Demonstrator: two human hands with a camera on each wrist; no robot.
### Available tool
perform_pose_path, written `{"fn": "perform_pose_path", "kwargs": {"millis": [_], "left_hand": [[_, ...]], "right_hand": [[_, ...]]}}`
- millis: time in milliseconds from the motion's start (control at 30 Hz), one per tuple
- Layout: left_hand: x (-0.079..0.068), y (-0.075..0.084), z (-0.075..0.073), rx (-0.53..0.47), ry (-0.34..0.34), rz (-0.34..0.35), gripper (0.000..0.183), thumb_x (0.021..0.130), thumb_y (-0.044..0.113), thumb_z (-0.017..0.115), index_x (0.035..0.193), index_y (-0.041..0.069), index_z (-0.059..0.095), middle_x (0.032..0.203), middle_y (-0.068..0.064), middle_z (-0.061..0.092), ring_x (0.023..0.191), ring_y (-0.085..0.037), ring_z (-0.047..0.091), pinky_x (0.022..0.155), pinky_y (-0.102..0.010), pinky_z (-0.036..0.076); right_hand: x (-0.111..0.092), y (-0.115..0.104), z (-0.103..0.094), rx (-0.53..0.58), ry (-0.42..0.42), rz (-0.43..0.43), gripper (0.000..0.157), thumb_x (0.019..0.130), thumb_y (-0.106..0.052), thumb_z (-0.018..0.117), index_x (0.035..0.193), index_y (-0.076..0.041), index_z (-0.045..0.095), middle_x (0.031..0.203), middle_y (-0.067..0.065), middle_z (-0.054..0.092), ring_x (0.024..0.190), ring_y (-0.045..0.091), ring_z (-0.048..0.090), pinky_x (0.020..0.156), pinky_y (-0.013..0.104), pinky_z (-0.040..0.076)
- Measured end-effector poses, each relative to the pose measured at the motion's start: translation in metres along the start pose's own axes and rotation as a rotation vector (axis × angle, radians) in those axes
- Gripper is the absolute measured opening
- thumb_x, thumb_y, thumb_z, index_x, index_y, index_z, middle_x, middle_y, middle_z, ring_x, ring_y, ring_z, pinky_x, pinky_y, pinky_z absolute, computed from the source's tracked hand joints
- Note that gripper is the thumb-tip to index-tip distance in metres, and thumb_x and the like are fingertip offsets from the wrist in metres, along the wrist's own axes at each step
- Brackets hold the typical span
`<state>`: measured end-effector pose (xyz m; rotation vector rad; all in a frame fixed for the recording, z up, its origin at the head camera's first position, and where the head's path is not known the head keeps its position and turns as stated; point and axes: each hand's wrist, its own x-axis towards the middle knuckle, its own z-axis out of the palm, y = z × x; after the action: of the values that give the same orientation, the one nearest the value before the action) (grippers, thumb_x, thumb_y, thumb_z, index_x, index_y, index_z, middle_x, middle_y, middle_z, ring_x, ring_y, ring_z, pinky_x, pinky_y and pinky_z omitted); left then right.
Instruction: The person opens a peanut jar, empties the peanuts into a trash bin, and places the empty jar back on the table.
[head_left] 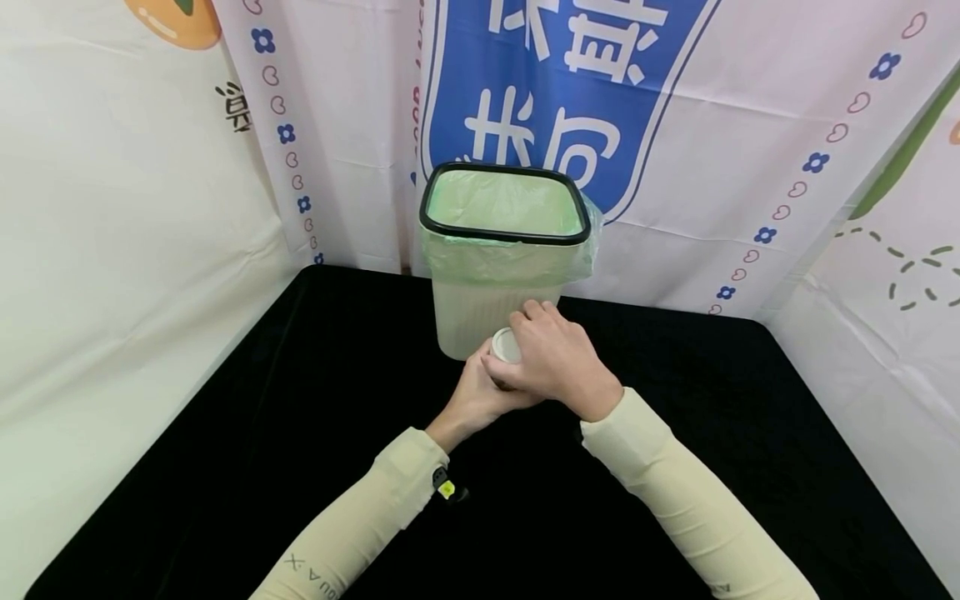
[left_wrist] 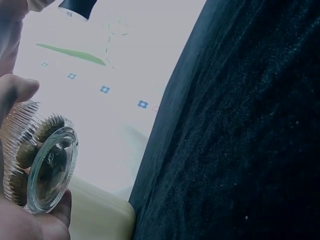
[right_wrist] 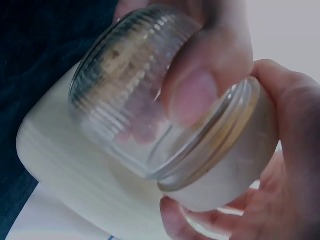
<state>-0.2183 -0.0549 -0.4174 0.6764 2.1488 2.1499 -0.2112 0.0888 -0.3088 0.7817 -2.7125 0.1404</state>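
Note:
A ribbed clear glass jar [right_wrist: 130, 85] with brownish lumps inside is held in my left hand [head_left: 480, 390], whose thumb lies along its side. My right hand [head_left: 558, 354] grips the white lid [head_left: 506, 345] at the jar's mouth, fingers curled around the rim. In the right wrist view the lid sits on the threaded neck; whether it is fully screwed down I cannot tell. The jar's thick glass base [left_wrist: 52, 170] shows in the left wrist view. From the head view, both hands hide most of the jar.
Just beyond my hands stands a pale trash bin [head_left: 480, 312] with a black rim and a green bag [head_left: 495, 265] lining it. Black cloth [head_left: 337, 367] covers the table. Printed white curtains [head_left: 352, 125] surround the back and sides.

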Motion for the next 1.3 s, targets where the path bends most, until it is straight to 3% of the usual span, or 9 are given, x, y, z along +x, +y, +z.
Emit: {"fn": "perform_pose_path", "kwargs": {"millis": [200,467,800,1300], "left_hand": [[0.0,0.001,0.001,-0.003,0.001,0.002,0.081,0.084,0.006,0.087,0.153,0.014,0.046,0.145,-0.009,0.06,0.126,-0.026,0.063,0.103,-0.037,0.058],[0.0,0.001,0.001,0.014,0.01,0.011,0.083,0.083,0.008,0.089,0.154,0.016,0.046,0.145,-0.008,0.061,0.127,-0.025,0.064,0.104,-0.037,0.058],[0.0,0.002,0.0,-0.015,-0.029,0.008,0.084,0.087,0.013,0.088,0.157,0.023,0.042,0.149,-0.004,0.057,0.13,-0.024,0.062,0.106,-0.04,0.057],[0.0,0.002,0.0,0.063,0.027,-0.003,0.08,0.083,0.016,0.091,0.15,0.012,0.047,0.147,-0.007,0.059,0.128,-0.025,0.063,0.108,-0.044,0.055]], "right_hand": [[0.0,0.006,-0.001,0.05,-0.039,-0.02,0.046,0.092,-0.056,0.068,0.104,-0.012,0.074,0.104,0.008,0.067,0.092,0.027,0.061,0.068,0.046,0.06],[0.001,0.009,-0.003,0.08,-0.028,-0.067,0.046,0.09,-0.056,0.069,0.106,-0.013,0.074,0.103,0.006,0.066,0.091,0.024,0.06,0.069,0.044,0.06],[0.003,0.012,-0.006,0.114,-0.013,-0.071,0.05,0.09,-0.057,0.071,0.114,-0.013,0.075,0.115,0.006,0.068,0.099,0.024,0.062,0.072,0.043,0.06],[0.002,0.017,-0.013,0.113,0.016,-0.064,0.054,0.091,-0.059,0.071,0.117,-0.012,0.075,0.118,0.007,0.068,0.106,0.026,0.062,0.081,0.045,0.06]]}}
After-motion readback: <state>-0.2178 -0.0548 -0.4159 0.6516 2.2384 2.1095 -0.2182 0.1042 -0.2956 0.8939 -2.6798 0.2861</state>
